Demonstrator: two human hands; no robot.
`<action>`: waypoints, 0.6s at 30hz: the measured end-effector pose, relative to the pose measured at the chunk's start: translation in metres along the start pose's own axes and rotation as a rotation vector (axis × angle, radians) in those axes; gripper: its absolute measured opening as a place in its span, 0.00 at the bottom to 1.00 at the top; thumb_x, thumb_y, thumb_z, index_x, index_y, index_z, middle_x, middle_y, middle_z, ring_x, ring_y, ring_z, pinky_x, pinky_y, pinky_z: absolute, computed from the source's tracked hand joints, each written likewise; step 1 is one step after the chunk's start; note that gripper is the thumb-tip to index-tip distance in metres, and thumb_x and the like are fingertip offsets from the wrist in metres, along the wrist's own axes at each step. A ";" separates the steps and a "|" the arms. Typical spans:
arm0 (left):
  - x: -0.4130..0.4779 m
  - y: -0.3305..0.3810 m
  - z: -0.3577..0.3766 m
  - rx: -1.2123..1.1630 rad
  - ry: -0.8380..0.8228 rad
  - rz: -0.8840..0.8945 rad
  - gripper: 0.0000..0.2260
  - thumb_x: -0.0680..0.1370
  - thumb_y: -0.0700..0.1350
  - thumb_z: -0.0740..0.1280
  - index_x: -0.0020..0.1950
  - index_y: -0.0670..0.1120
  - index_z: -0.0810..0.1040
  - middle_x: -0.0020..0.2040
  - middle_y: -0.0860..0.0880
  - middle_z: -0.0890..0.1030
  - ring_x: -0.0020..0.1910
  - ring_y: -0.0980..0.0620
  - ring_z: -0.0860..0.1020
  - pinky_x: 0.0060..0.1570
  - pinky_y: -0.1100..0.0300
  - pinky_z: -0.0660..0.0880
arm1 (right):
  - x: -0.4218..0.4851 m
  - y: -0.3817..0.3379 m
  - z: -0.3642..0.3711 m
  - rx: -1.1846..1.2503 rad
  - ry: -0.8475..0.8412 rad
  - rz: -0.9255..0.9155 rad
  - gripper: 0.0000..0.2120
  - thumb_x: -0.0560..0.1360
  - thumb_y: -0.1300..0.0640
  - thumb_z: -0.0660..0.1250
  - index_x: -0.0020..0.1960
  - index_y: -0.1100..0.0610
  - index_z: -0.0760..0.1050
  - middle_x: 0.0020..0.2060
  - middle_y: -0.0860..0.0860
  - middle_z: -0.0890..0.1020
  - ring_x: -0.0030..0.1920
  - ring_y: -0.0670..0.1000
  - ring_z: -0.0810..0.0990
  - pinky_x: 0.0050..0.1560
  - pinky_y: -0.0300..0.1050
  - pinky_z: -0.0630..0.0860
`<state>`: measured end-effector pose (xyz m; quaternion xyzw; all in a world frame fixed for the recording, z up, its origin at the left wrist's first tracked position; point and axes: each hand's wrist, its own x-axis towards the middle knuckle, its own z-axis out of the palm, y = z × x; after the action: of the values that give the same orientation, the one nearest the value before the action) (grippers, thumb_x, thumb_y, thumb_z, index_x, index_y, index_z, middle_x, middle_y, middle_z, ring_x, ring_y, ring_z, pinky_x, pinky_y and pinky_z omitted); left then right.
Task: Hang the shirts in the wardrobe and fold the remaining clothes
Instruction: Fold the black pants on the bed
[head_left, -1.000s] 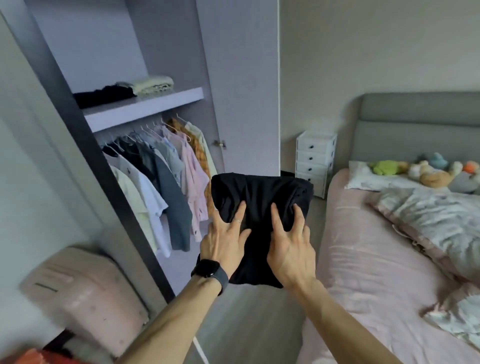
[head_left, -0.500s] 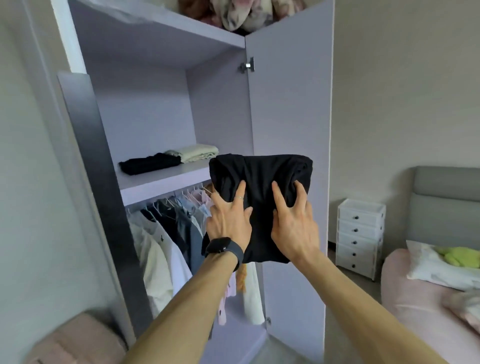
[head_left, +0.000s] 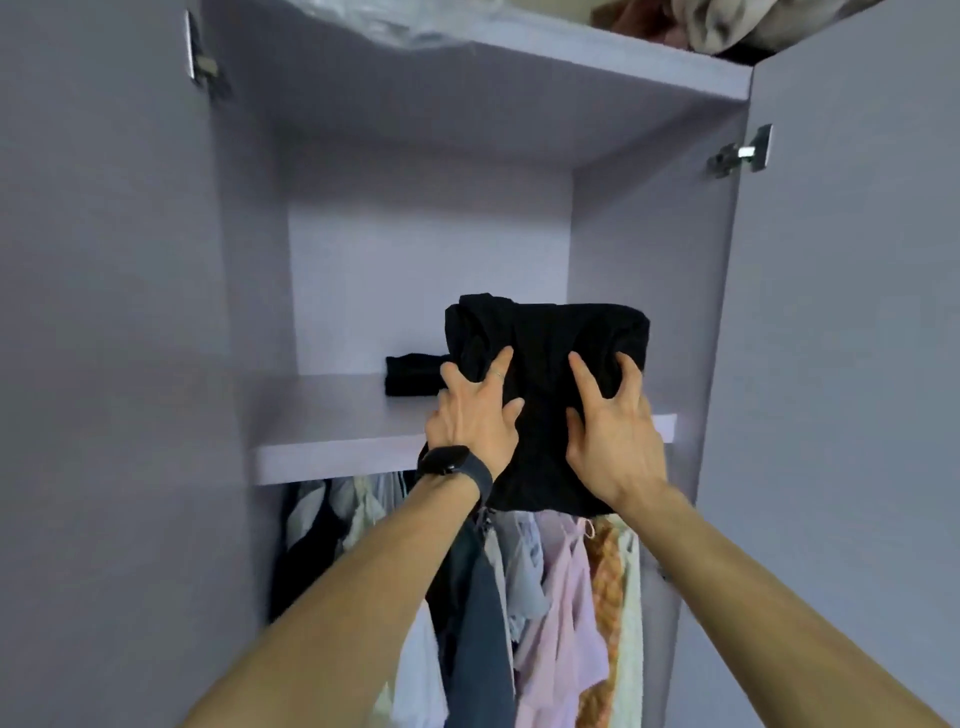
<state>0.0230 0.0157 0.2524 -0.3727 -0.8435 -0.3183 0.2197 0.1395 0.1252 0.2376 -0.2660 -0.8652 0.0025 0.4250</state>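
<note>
Both hands grip the folded black cloth bundle (head_left: 545, 332): the left hand (head_left: 475, 410) and the right hand (head_left: 613, 431) lie side by side on its near face, fingers spread and curled into the fabric. The bundle is at the level of the lilac wardrobe shelf (head_left: 337, 447), its far end over the board and its near edge hanging past the shelf's front.

I judge this to be the putting-away of a folded garment. The next move calls for sliding it flat onto the board beside the small folded black garment (head_left: 413, 374) and letting go without spoiling the fold.

Whether the bundle touches the shelf is hidden. The bundle covers the shelf's right part. Coloured hanging shirts (head_left: 545, 597) show below, their rail hidden. Crumpled fabrics (head_left: 727, 26) above are cut off.
</note>
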 end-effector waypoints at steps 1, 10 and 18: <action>0.012 -0.011 -0.001 0.014 0.007 -0.020 0.27 0.83 0.56 0.61 0.79 0.64 0.52 0.63 0.43 0.62 0.49 0.44 0.74 0.48 0.49 0.75 | 0.016 -0.006 0.012 0.033 -0.017 -0.024 0.30 0.82 0.52 0.60 0.80 0.44 0.52 0.77 0.59 0.49 0.69 0.67 0.67 0.55 0.61 0.79; 0.122 -0.154 -0.015 0.412 -0.014 -0.273 0.25 0.83 0.55 0.60 0.79 0.61 0.55 0.65 0.41 0.63 0.54 0.40 0.76 0.46 0.49 0.73 | 0.138 -0.112 0.161 0.279 -0.318 -0.153 0.30 0.82 0.50 0.60 0.80 0.43 0.51 0.76 0.60 0.50 0.62 0.65 0.72 0.60 0.55 0.76; 0.261 -0.275 0.000 0.747 -0.179 -0.397 0.27 0.80 0.54 0.65 0.78 0.58 0.59 0.66 0.41 0.63 0.61 0.39 0.73 0.54 0.48 0.74 | 0.257 -0.196 0.306 0.487 -0.670 -0.162 0.32 0.82 0.50 0.61 0.82 0.47 0.50 0.77 0.62 0.51 0.68 0.63 0.71 0.69 0.48 0.69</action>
<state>-0.3516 0.0000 0.3085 -0.1242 -0.9719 0.0064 0.2000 -0.3043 0.1436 0.2761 -0.0736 -0.9478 0.2599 0.1693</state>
